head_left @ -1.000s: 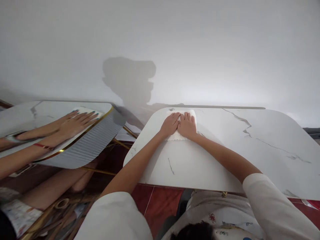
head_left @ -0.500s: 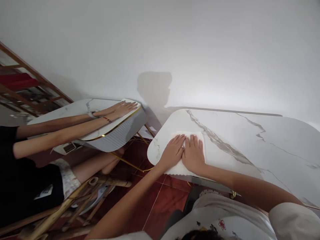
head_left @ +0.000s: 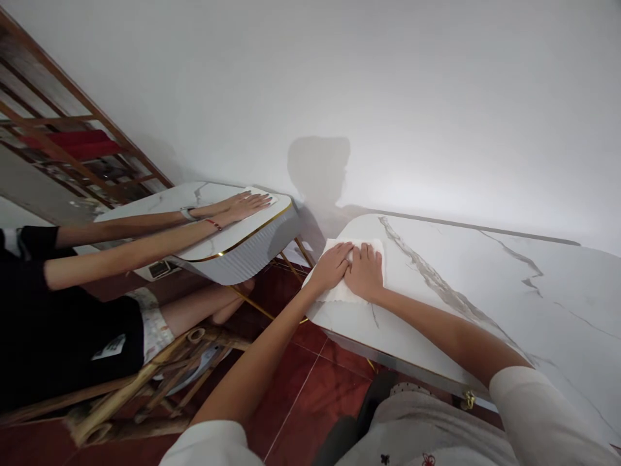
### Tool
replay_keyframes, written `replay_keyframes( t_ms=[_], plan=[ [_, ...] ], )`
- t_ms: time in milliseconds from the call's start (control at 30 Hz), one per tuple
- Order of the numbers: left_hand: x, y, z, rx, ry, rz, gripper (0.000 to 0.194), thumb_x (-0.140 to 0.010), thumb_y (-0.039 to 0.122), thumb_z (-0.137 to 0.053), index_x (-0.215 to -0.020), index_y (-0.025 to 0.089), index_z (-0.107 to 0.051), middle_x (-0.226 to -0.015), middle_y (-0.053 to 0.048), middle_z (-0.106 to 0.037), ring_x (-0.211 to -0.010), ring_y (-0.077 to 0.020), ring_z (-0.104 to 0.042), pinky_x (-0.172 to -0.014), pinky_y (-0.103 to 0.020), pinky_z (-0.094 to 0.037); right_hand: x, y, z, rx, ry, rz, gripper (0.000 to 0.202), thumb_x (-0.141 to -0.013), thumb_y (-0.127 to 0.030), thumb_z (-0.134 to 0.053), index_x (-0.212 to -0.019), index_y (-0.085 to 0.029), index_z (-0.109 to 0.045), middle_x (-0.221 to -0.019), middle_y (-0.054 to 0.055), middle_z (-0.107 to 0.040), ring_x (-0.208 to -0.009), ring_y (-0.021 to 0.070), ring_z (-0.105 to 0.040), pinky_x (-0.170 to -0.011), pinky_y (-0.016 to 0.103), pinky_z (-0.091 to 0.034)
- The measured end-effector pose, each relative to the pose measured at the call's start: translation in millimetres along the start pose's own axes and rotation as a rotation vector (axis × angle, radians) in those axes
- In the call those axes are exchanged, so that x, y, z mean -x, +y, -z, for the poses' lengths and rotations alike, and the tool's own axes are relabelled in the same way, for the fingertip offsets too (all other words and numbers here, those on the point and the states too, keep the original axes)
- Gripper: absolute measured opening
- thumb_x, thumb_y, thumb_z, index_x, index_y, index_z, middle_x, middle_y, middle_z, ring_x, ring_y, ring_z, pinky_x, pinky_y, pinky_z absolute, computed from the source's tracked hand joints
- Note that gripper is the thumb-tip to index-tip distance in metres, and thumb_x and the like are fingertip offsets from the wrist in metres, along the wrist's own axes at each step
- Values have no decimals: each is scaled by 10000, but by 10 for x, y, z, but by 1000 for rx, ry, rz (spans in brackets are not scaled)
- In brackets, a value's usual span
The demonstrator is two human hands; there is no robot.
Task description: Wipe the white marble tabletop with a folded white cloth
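My left hand (head_left: 332, 268) lies flat on a white cloth (head_left: 338, 292), near the left rounded end of a white marble-patterned table (head_left: 466, 259). Beside it, touching at the fingers, my right hand (head_left: 365, 272) presses on the same cloth with its fingers stretched out. The cloth is spread on the tabletop, and its middle is covered by both hands. A grey-brown vein runs across the surface just right of the cloth.
At the left, another person's hands (head_left: 248, 204) rest on a white cloth on a second marble-patterned table (head_left: 228, 244). That person sits on a bamboo chair (head_left: 116, 401). A wooden rack (head_left: 87, 97) leans behind. A white wall (head_left: 436, 97) borders both tables; the floor (head_left: 310, 388) is red tile.
Both my hands and the cloth under them have slid away from the near table edge and towards its left end. The view has shifted slightly left.
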State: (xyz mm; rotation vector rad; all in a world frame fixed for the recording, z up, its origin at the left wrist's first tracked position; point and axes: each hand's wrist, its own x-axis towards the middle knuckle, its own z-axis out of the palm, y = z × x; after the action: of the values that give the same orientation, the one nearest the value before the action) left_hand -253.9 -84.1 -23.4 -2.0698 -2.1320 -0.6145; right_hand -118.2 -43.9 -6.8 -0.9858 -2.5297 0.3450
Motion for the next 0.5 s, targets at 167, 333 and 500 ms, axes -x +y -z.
replay_keyframes(
  t_ms=[167, 333, 500],
  plan=[
    [-465, -60, -126, 45, 3, -49, 457, -842, 187, -336, -1279, 133, -458, -1343, -103, -495, -1267, -209, -418, -1099, -385, -304, -329, 253, -17, 58, 20, -51, 506, -903, -268, -303, -1367, -82, -379, -1458, 169, -337, -1355, 277, -231, -1062, 441, -152],
    [-854, -62, -292, 42, 15, -51, 457, -819, 158, -340, -1255, 140, -477, -1331, -97, -504, -1256, -208, -424, -1093, -383, -307, -601, 534, -28, 110, 34, -70, 499, -896, -274, -312, -1360, -105, -388, -1455, 158, -344, -1347, 271, -247, -1058, 433, -165],
    [-1167, -81, -352, 120, 30, -70, 455, -794, 148, -355, -1224, 153, -504, -1291, -85, -537, -1209, -205, -466, -1064, -366, -343, -841, 727, -36, 128, 65, -97, 496, -896, -264, -314, -1357, -98, -393, -1444, 165, -362, -1339, 276, -263, -1053, 442, -178]
  ],
)
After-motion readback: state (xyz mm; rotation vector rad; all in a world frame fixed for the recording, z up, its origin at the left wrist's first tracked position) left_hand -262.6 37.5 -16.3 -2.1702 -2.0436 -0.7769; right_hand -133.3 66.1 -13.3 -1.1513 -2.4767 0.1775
